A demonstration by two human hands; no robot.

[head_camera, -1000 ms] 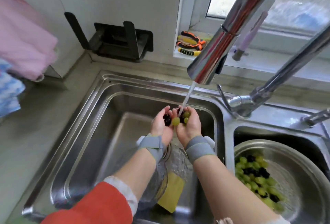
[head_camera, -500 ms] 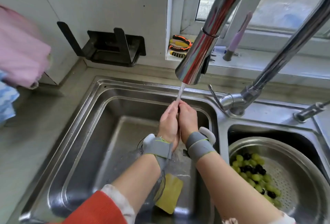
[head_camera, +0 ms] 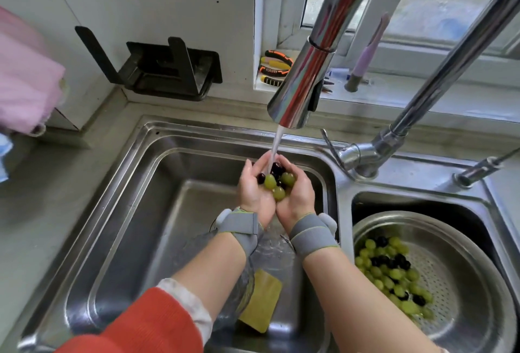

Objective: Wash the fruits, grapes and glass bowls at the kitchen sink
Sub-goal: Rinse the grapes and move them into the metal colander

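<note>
Two forearms reach up from the bottom edge, the left in a red sleeve (head_camera: pixel 135 321), each with a grey wrist strap. Beneath them, in the left sink (head_camera: pixel 118 212), a glass bowl (head_camera: pixel 244 290) lies partly hidden by the left arm, with a yellow sponge (head_camera: pixel 260 303) just beside it. To the right, a steel colander (head_camera: pixel 464 282) sits in the second basin and holds more green and dark grapes. Farther in, the left hand (head_camera: pixel 253 189) and right hand (head_camera: pixel 298 198) meet side by side, palms up, fingers curled into one cup around a handful of grapes (head_camera: pixel 275 181), green and dark. Water falls from the tap (head_camera: pixel 301 91) straight onto that handful. Beyond, pliers (head_camera: pixel 274 67) lie on the windowsill, a black rack (head_camera: pixel 168 68) stands against the wall, and a pink cloth (head_camera: pixel 25 79) hangs at far left.
</note>
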